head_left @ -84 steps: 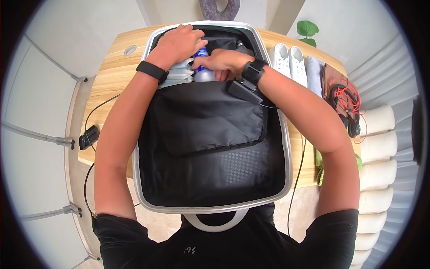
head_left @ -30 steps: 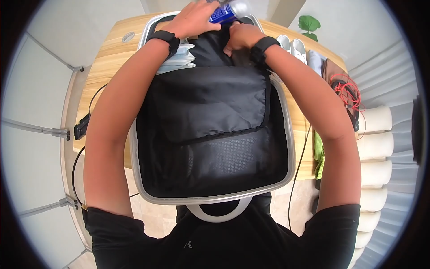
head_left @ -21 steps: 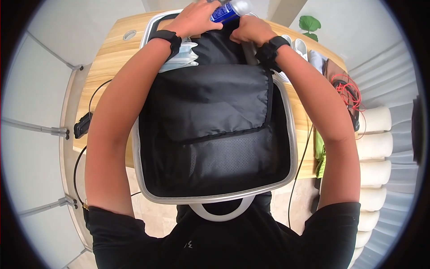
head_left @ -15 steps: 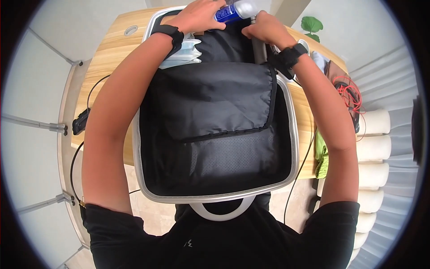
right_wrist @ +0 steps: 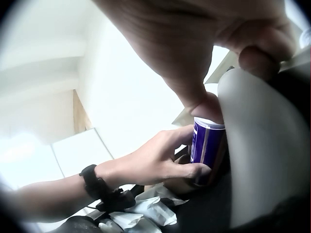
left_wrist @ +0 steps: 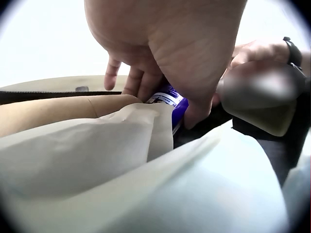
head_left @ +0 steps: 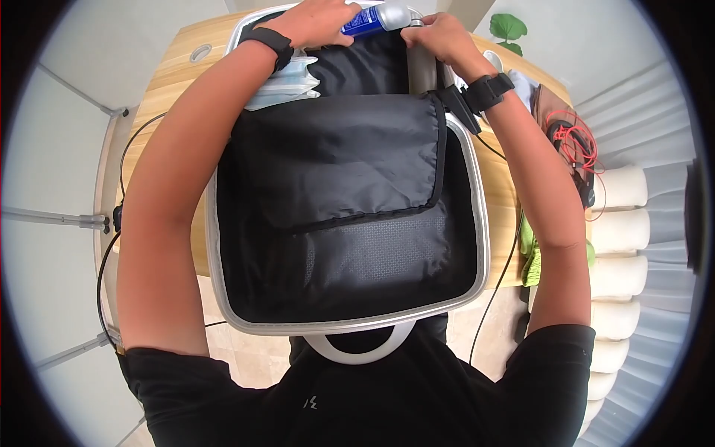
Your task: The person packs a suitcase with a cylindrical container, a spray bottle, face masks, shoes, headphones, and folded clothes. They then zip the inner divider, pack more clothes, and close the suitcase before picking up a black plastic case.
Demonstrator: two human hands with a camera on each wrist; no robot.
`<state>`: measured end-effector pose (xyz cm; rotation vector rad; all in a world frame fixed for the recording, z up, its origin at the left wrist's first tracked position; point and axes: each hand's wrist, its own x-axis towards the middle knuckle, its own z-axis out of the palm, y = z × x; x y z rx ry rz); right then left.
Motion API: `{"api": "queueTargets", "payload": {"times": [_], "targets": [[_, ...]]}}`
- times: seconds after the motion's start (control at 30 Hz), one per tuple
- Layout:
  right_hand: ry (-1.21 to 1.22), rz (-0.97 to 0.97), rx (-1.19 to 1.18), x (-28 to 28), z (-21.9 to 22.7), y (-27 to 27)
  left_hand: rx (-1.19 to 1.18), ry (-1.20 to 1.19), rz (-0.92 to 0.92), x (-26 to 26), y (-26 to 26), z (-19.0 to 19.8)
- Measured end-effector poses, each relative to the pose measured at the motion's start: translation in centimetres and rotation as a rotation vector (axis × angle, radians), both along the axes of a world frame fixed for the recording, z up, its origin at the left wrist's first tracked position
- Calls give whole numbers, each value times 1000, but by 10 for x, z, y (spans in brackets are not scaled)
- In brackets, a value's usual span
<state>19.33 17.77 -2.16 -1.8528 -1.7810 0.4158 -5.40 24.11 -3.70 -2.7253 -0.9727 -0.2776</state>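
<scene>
A suitcase lies open in the head view. At its far end my left hand holds a blue bottle with a pale, see-through cap, tilted toward the right; the right wrist view shows fingers and thumb on either side of the blue bottle. My right hand pinches the top of a grey bottle along the right wall. Thumb and fingertips sit at the grey bottle's upper end in the right wrist view. Packs of pale blue face masks lie under my left wrist.
A black fabric flap covers the suitcase's middle. White shoes, folded clothes and headphones with a red cord lie right of it on the wooden table. A tan object lies beside the masks.
The blue bottle has gone from beside the masks to the suitcase's far end in my left hand. My right hand has left it and moved right to the grey bottle.
</scene>
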Motion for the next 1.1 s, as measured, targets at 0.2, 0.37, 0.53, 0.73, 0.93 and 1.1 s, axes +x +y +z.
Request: {"api": "queueTargets", "payload": {"times": [0.2,0.37,0.53,0.73,0.93,1.1], "targets": [[152,21,-132,8,-4,-1,-16,96,47,8,-4,8],[158,54,112,7,-11,-5,131,212,-71,7,12,-4],[-112,42,111,-12,-1,-2,314,359,-42,18,4,-8],[-445,204,82,-29,0,-4,284,398,10,23,-9,5],[-760,295,189,-35,0,-4,301,334,17,21,-6,-1],[-913,360,210,-25,3,-11,428,304,50,15,-8,-15]]}}
